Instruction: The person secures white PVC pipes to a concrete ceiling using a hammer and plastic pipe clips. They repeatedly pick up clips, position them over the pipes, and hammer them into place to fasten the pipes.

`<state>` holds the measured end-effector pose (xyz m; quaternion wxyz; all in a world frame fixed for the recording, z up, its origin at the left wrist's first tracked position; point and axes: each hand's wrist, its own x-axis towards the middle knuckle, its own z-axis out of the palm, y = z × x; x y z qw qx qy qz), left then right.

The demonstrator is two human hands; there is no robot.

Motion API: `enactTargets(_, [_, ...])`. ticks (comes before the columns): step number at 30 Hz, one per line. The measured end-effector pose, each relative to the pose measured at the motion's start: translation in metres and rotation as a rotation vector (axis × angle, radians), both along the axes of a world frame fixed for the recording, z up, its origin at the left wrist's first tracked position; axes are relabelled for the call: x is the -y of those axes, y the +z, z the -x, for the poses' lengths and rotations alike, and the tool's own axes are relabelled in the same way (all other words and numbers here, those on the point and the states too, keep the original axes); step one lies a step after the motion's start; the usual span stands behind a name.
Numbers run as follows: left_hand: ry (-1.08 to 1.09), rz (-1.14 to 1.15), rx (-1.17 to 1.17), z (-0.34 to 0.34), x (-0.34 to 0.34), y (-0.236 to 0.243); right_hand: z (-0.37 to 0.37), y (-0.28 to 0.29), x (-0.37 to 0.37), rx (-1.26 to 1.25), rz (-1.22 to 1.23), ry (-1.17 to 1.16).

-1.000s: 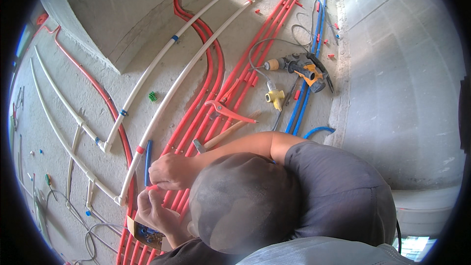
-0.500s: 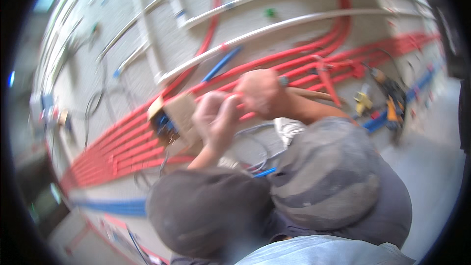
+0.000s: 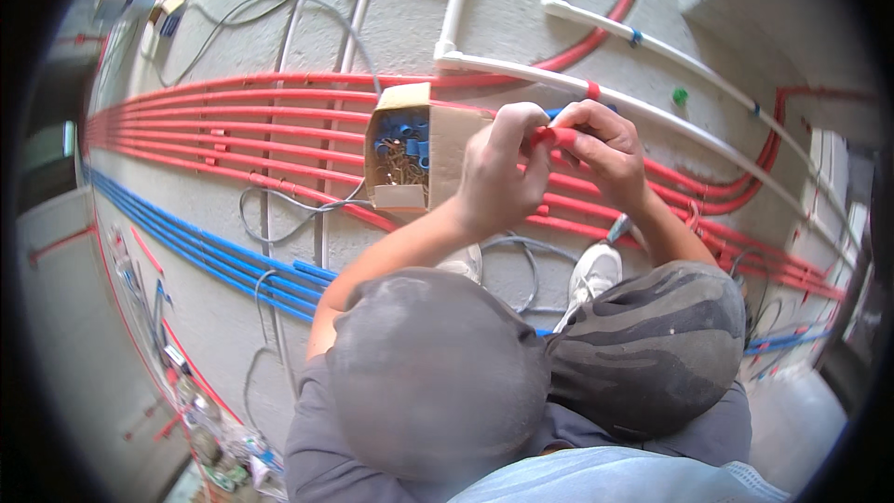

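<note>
Concrete floor (image 3: pixel 400 28) lies under everything. From the centre of view, red pipes (image 3: pixel 130 117) cross it from 9 o'clock to just past 3, with a white pipe (image 3: pixel 521 73) at 1 and blue pipes (image 3: pixel 191 233) between 8 and 9. The person's knees (image 3: pixel 438 373) are bent at 6 and 4 o'clock. An open cardboard box (image 3: pixel 447 158) sits at 11, holding blue clips (image 3: pixel 405 126). The left forearm slants up toward 1 o'clock; its left hand (image 3: pixel 507 168) curls, thumb and forefinger pinched. The right forearm leans toward 11, and the right hand (image 3: pixel 603 149) meets the other with bent fingers. Both hands grip a small red piece (image 3: pixel 562 137) between their fingertips, at 1 o'clock; whether it is one part or two cannot be told.
</note>
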<state>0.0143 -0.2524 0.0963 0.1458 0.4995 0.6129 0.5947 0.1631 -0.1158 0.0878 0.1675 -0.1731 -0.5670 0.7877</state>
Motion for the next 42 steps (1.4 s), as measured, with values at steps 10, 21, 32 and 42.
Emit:
enactTargets(10, [0.198, 0.116, -0.27, 0.15, -0.029, -0.102, 0.188, -0.04, -0.058, 0.357, -0.778, 0.378])
enactTargets(21, [0.2, 0.61, 0.393, 0.243, -0.101, -0.182, 0.262, -0.147, -0.084, 0.359, -1.159, 0.131])
enactTargets(32, [0.312, 0.611, 0.136, 0.237, -0.116, -0.203, 0.26, -0.168, -0.099, 0.36, -1.115, 0.141])
enactTargets(42, [0.317, 0.383, -0.282, 0.21, -0.014, -0.096, 0.127, -0.084, -0.093, 0.24, -1.222, 0.139])
